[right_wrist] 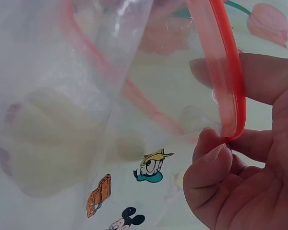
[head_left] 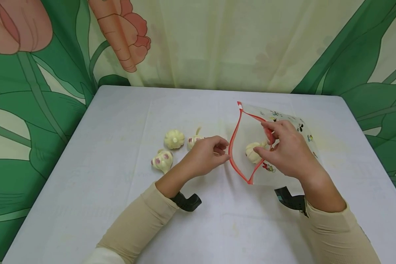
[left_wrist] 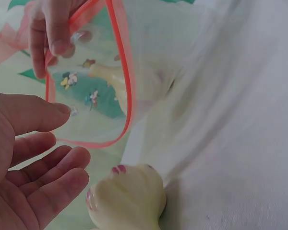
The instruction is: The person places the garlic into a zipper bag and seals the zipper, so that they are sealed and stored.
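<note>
A clear zip bag [head_left: 249,179] with a red zip edge and printed cartoon figures stands with its mouth gaping to the left. Inside it lies a pale garlic bulb [head_left: 253,152], seen blurred through the plastic in the right wrist view [right_wrist: 53,143]. My right hand [head_left: 288,150] pinches the red edge on the far side of the mouth. Loosely bent and holding nothing, the fingers of my left hand [head_left: 206,156] are close to the near red edge; contact cannot be told. Beside that hand is a garlic bulb [head_left: 194,140], partly hidden by it in the head view.
Two more garlic bulbs, one whitish [head_left: 174,139] and one with purple patches [head_left: 162,161], lie left of the left hand. A white cloth covers the table [head_left: 85,205]. Behind it hangs a flower-printed curtain [head_left: 217,44].
</note>
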